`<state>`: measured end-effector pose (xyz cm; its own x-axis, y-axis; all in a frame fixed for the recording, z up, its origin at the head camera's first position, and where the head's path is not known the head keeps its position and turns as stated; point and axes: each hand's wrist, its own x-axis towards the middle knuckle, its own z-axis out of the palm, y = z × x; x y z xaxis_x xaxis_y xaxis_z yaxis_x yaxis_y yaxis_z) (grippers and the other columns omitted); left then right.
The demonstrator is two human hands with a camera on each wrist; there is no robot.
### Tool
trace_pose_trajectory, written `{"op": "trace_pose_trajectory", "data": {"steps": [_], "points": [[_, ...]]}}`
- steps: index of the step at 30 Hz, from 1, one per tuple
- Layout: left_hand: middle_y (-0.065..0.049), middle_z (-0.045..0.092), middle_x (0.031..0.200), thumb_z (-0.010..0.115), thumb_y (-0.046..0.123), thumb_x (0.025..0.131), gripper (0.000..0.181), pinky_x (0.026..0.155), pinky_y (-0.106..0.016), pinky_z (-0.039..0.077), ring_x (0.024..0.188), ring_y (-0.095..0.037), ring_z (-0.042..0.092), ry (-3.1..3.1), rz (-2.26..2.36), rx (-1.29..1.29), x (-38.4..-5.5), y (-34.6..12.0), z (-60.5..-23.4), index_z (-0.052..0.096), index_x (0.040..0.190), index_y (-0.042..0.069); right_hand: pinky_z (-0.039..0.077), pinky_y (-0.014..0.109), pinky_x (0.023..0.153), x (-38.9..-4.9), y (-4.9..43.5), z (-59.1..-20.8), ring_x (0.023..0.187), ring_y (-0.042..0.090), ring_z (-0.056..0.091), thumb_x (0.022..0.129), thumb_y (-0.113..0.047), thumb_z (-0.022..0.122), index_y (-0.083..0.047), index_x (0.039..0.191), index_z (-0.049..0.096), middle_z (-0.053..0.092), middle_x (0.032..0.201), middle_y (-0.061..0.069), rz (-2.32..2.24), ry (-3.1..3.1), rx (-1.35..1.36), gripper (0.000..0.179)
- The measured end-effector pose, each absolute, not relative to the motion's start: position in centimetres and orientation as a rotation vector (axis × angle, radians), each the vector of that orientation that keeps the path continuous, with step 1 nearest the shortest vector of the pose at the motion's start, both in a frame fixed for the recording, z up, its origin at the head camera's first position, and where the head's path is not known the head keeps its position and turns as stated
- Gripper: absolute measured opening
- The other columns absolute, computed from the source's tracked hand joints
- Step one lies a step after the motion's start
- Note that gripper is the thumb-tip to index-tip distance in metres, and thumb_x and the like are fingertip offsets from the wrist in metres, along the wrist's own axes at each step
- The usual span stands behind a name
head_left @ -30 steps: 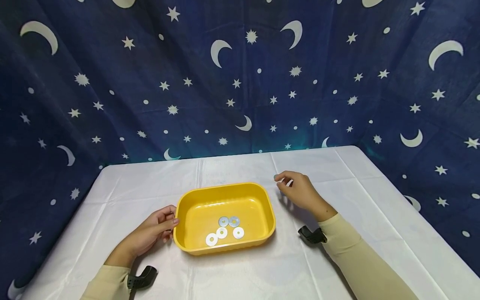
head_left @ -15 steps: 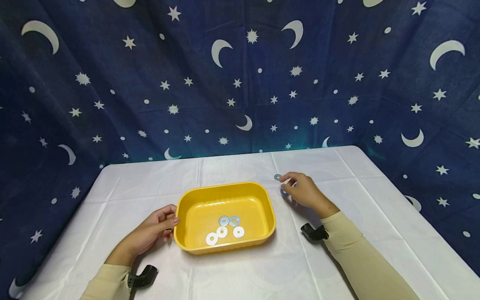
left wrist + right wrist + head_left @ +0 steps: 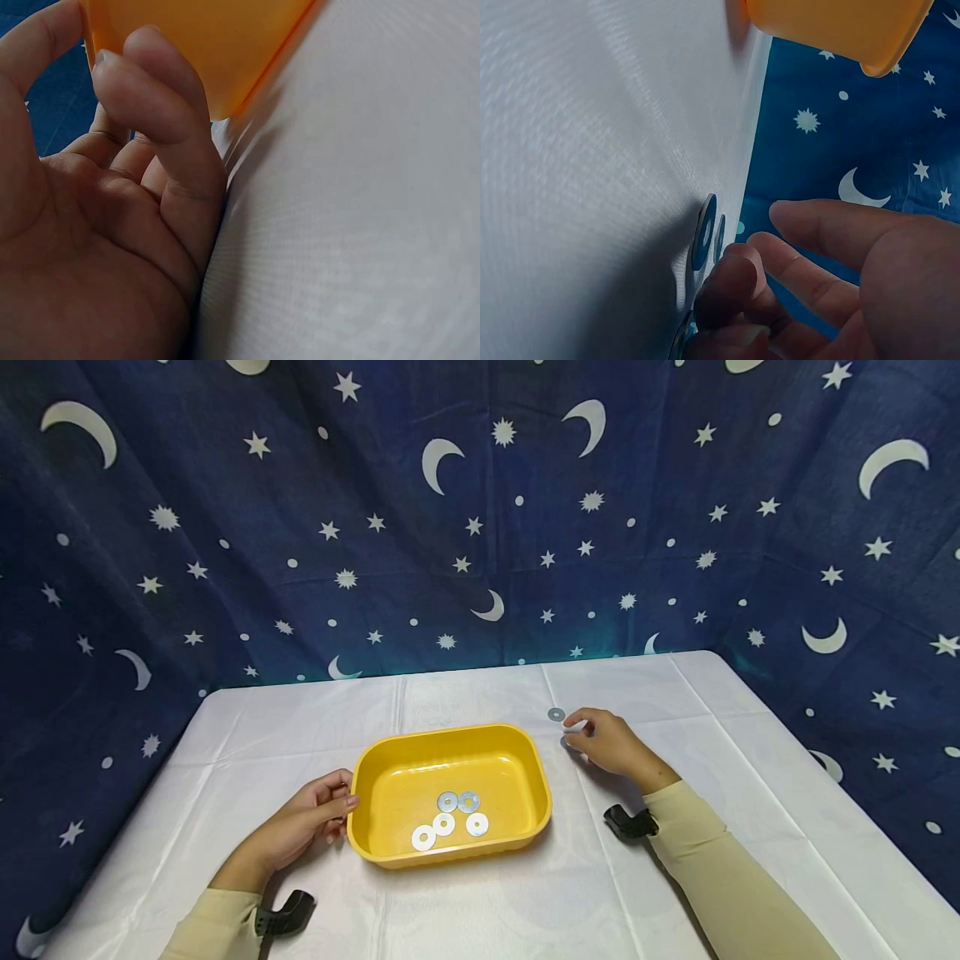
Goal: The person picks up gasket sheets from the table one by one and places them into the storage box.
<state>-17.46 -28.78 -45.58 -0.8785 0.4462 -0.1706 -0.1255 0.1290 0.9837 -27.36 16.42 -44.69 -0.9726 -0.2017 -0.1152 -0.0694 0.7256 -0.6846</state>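
Note:
The left hand [image 3: 303,822] grips the left end of a yellow plastic tray [image 3: 450,735], its thumb over the rim and fingers outside the wall. Several flat metal washers [image 3: 477,824] lie on the tray floor. Right of the tray, the right hand [image 3: 611,743] hovers low over the table, fingers loosely bent, thumb and index apart. One washer [image 3: 556,714] lies just beyond its fingertips; another washer [image 3: 567,744] is partly hidden under them. The right wrist view shows a further washer [image 3: 681,337] right by the lower fingers, partly covered.
A white cloth covers the table [image 3: 480,910]. Behind and at the sides hangs a dark blue curtain [image 3: 525,585] with moons and stars. Each wrist carries a black band device [image 3: 630,822], and long beige sleeves cover the arms.
The right hand has shifted slightly right and nearer the person, uncovering washers on the table near its fingertips. The left hand and the tray keep their places.

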Motion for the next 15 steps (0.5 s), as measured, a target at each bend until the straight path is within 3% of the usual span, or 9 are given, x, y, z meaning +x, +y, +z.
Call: {"op": "trace_pose_trajectory", "data": {"steps": [15], "points": [[0.004, 0.057, 0.088, 0.050, 0.014, 0.104, 0.023, 0.057, -0.018, 0.046, 0.066, -0.006, 0.054, 1.993, 1.789, 0.297, -17.42, -28.68, -45.39, 0.043, 0.118, -0.002, 0.049, 0.027, 0.057, -27.62, 16.67, -45.25, 0.063, 0.018, 0.055, 0.096, -0.021, 0.064, -0.008, 0.125, 0.061, 0.057, 0.082, 0.009, -0.980, 2.695, -0.187, 0.032]]}}
